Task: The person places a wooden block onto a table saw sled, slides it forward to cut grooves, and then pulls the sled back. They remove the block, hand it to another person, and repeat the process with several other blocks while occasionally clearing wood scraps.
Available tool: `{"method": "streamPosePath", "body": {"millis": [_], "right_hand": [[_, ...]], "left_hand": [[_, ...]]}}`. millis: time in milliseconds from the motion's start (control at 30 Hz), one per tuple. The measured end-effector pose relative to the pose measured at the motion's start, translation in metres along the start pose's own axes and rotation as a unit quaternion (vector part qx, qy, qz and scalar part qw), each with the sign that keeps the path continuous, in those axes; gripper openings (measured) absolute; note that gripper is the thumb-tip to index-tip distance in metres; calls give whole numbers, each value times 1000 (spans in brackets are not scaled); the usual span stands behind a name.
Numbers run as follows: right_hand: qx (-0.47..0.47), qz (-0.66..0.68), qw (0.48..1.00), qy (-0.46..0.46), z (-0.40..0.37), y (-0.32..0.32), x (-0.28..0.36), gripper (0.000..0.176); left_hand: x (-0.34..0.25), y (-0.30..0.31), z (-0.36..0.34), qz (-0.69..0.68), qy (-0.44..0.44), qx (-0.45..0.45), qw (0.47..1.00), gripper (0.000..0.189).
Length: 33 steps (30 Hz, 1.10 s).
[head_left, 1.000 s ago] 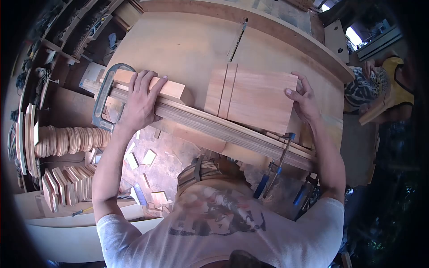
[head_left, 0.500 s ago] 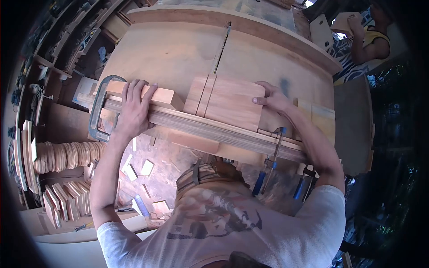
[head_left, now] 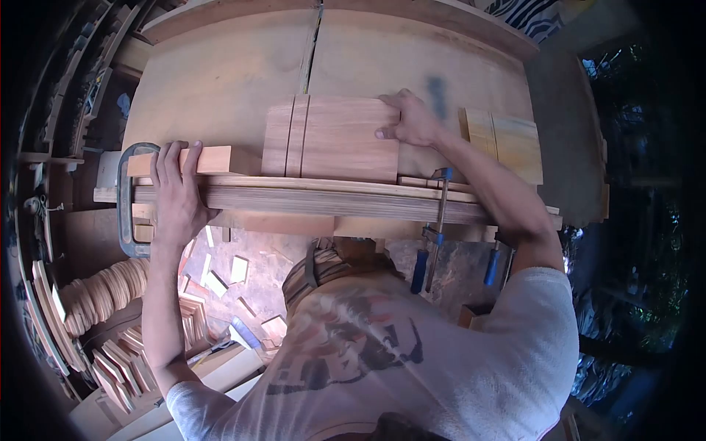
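Head view: a smooth, pale reddish wooden board (head_left: 346, 140) with straight edges and two dark parallel grooves near its left end lies on the broad wooden table (head_left: 220, 81), behind a clamped strip stack (head_left: 331, 198). The right hand (head_left: 412, 121) pinches its far right corner; the left hand (head_left: 179, 195) grips the stack and a squared wood block (head_left: 217, 159). Compared with the earlier frame, the board sits closer to parallel with the picture's lower edge.

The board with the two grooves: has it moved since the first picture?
Yes. The grooved board has shifted left, away from the blue-tipped clamp and closer to the wood block.
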State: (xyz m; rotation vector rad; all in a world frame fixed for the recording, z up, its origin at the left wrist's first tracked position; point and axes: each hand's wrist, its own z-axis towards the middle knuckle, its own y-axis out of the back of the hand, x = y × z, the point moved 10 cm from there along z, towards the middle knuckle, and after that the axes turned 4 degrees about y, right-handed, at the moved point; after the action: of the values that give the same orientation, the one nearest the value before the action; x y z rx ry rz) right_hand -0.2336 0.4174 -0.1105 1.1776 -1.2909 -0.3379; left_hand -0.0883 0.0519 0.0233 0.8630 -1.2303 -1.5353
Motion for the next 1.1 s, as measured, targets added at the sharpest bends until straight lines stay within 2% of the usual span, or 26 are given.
{"method": "streamPosePath", "body": {"millis": [100,200,300,400,500,600,700,800,900,1000,1100], "right_hand": [[-32,-13,999,8,-5,-5,8,89],[30,-117,990,77,-6,-12,19,92],[187,-230,952,74,-15,-4,58,100],[234,-103,966,38,-41,-48,89,106],[263,-56,962,43,-61,-59,103,117],[254,-162,945,125,-84,-63,126,116],[178,-182,953,162,-78,-61,131,106],[152,-175,958,169,-79,-53,144,87],[56,-215,948,226,-80,-44,151,74],[107,-209,947,221,-74,-41,154,69],[49,-216,939,263,-81,-32,150,65]], "left_hand": [[2,2,-1,8,-1,1,1000,136],[2,1,-4,3,-13,2,1000,137],[1,6,-4,6,-25,-3,1000,136],[3,7,-4,8,-24,-6,1000,134],[2,9,-5,-9,-37,-24,999,135],[4,9,-5,-13,-39,-14,999,137],[5,9,-4,-18,-46,-10,999,136],[7,11,-2,-44,-68,-16,997,134],[12,10,2,-43,-56,17,997,133],[15,5,5,-40,-59,21,997,134],[9,-1,8,-52,-65,9,996,134]]}}
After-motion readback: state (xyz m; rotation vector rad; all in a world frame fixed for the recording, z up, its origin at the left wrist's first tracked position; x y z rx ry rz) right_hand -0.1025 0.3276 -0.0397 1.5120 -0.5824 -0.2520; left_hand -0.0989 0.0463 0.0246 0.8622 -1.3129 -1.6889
